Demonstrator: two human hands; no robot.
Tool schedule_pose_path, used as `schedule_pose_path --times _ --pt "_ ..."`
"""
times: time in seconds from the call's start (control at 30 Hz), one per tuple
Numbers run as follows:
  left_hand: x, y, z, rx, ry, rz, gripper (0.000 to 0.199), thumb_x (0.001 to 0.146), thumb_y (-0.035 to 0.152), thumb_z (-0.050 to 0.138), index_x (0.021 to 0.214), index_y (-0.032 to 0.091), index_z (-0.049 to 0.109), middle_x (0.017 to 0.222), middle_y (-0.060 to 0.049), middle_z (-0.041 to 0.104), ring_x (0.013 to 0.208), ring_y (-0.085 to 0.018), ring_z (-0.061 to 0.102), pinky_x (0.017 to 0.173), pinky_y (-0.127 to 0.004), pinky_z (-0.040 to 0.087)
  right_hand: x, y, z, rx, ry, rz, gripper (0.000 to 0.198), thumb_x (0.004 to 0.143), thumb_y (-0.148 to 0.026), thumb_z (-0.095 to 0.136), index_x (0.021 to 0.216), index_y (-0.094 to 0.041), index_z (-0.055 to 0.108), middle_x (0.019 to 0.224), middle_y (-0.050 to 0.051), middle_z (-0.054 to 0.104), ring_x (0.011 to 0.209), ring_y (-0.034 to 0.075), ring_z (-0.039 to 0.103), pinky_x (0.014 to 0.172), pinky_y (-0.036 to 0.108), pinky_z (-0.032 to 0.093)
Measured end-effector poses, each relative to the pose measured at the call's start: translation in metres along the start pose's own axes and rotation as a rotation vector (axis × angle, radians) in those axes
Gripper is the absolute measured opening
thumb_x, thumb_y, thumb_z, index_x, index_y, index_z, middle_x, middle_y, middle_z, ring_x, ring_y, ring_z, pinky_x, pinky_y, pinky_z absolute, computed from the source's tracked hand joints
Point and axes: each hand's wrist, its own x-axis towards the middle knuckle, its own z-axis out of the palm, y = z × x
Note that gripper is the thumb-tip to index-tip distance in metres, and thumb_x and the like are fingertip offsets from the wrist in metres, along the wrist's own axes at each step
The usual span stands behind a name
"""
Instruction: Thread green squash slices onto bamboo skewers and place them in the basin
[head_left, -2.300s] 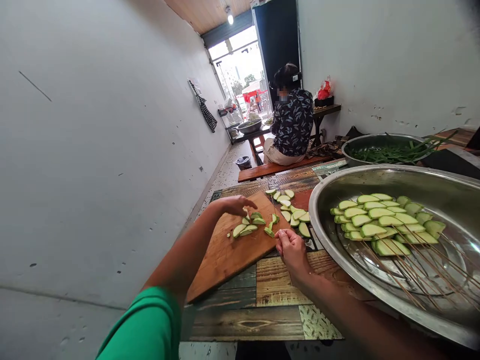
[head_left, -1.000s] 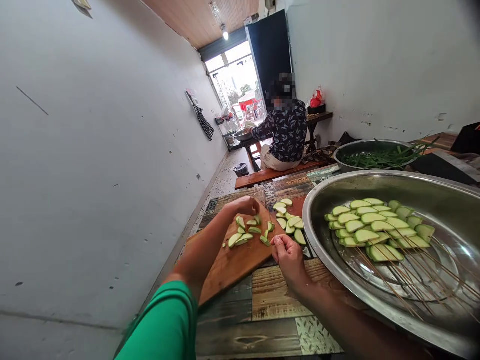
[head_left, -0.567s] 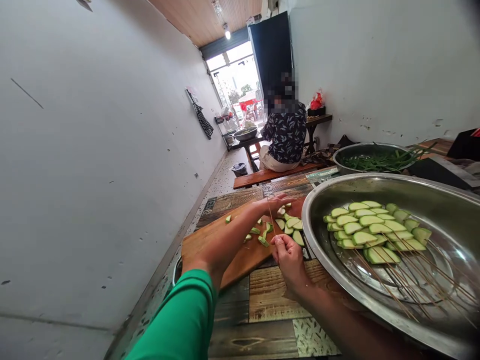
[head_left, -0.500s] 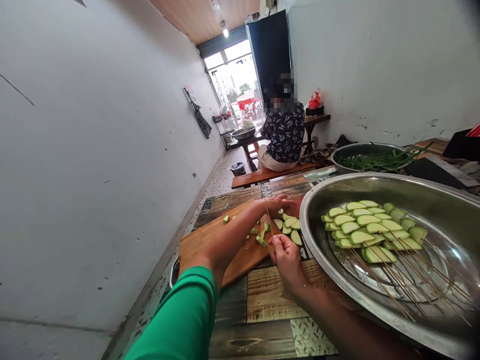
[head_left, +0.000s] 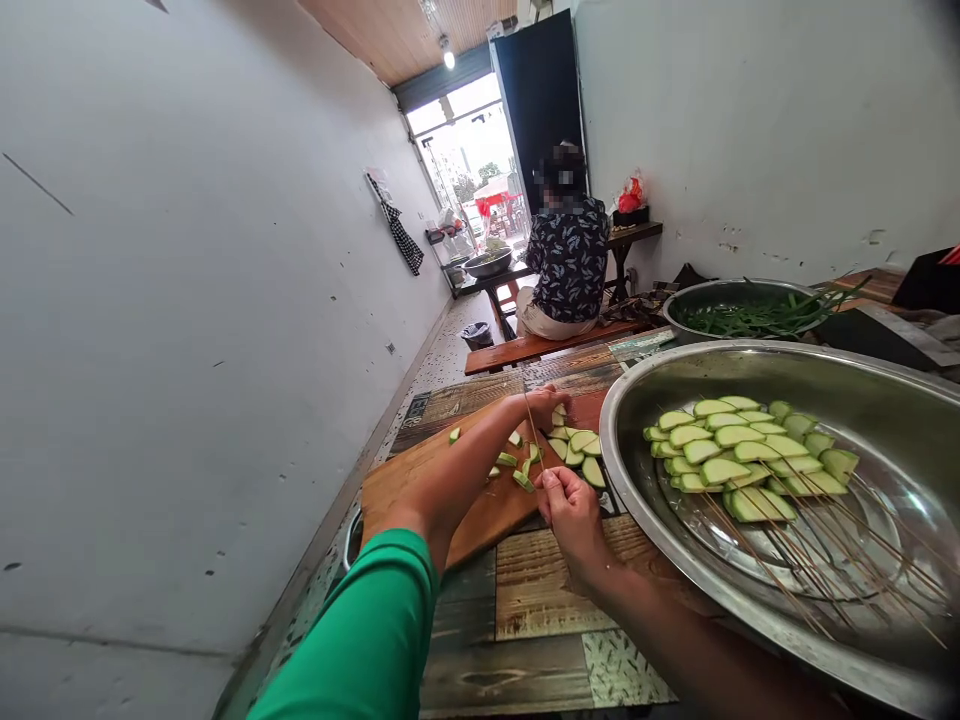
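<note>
Thin brown wooden skewer [head_left: 535, 435], near the centre of the frame, stands tilted, its lower end clamped between the fingers of the right hand [head_left: 571, 505]; it appears bare. The left hand [head_left: 549, 405] reaches across behind it, beside loose pale-green half-moon slices [head_left: 592, 471] with darker rims, and I cannot tell whether its fingers grip one. Picking out a slice seems the step in hand; the next move calls for bringing one squarely to the skewer's tip (it points up and away, close to the left wrist). At right, the large oval steel basin [head_left: 609, 440] holding loaded skewers [head_left: 724, 470] crowds the right forearm, its rim just beside the slices. Room looks easier at lower centre, over the patchwork wooden desk [head_left: 540, 590], and leftward over the brown wooden cutting board [head_left: 397, 480].
</note>
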Motion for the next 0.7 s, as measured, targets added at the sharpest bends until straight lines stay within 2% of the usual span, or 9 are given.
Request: schedule_pose_path --times 0.13,0.27,0.33,0.43,0.5,0.6,0.7 --pt "0.004 -0.003 0.004 -0.045 0.047 0.044 0.055 0.054 0.021 0.069 0.107 0.021 0.052 0.105 -0.006 0.048 0.089 -0.017 0.054 0.084 -0.028 0.045 0.0 0.0 0.0 -0.014 -0.006 0.013 0.032 0.079 -0.047 0.046 0.067 -0.018 0.053 0.042 -0.007 0.034 0.039 0.008 0.029 0.04 0.022 0.021" --pt "0.005 -0.011 0.004 -0.211 0.243 0.044 0.04 0.058 0.02 0.064 0.096 0.018 0.054 0.092 -0.003 0.054 0.078 -0.014 0.051 0.073 -0.025 0.045 0.0 -0.003 0.0 0.02 -0.013 0.02 0.033 0.078 -0.048 0.047 0.067 -0.018 0.052 0.042 -0.008 0.034 0.038 0.008 0.028 0.039 0.022 0.021" --pt "-0.006 -0.019 0.0 -0.276 0.339 0.023 0.035 0.06 0.02 0.061 0.094 0.017 0.053 0.084 -0.001 0.055 0.075 -0.013 0.049 0.069 -0.024 0.043 0.0 -0.004 0.0 0.038 -0.012 0.024 0.032 0.077 -0.049 0.048 0.067 -0.018 0.052 0.042 -0.008 0.032 0.038 0.008 0.027 0.038 0.022 0.02" --pt "-0.042 -0.034 -0.009 -0.264 0.401 -0.032 0.037 0.061 0.018 0.058 0.097 0.017 0.054 0.081 0.0 0.056 0.073 -0.013 0.048 0.067 -0.024 0.041 -0.001 -0.003 0.001 0.036 -0.007 0.023 0.033 0.077 -0.049 0.05 0.066 -0.018 0.053 0.04 -0.009 0.031 0.037 0.007 0.026 0.038 0.021 0.019" --pt "-0.072 -0.044 -0.012 -0.203 0.342 -0.042 0.04 0.061 0.015 0.056 0.101 0.019 0.055 0.086 0.0 0.059 0.076 -0.014 0.051 0.07 -0.023 0.041 -0.002 -0.002 0.002 0.028 -0.01 0.015 0.034 0.077 -0.05 0.051 0.065 -0.018 0.053 0.04 -0.008 0.031 0.037 0.007 0.027 0.038 0.021 0.019" --pt "-0.114 -0.054 -0.01 -0.114 0.103 -0.098 0.038 0.062 0.018 0.059 0.1 0.022 0.059 0.088 0.0 0.061 0.077 -0.014 0.054 0.068 -0.022 0.041 -0.004 0.0 0.003 0.014 -0.019 0.005 0.034 0.078 -0.049 0.051 0.065 -0.018 0.054 0.039 -0.008 0.032 0.037 0.008 0.027 0.038 0.021 0.019" --pt "-0.139 -0.054 -0.005 -0.078 -0.023 -0.133 0.039 0.063 0.024 0.064 0.102 0.024 0.061 0.094 -0.001 0.064 0.081 -0.016 0.057 0.069 -0.021 0.042 -0.005 0.001 0.004 -0.003 -0.001 -0.025 0.033 0.079 -0.047 0.05 0.065 -0.018 0.054 0.04 -0.008 0.033 0.038 0.008 0.028 0.039 0.021 0.02"
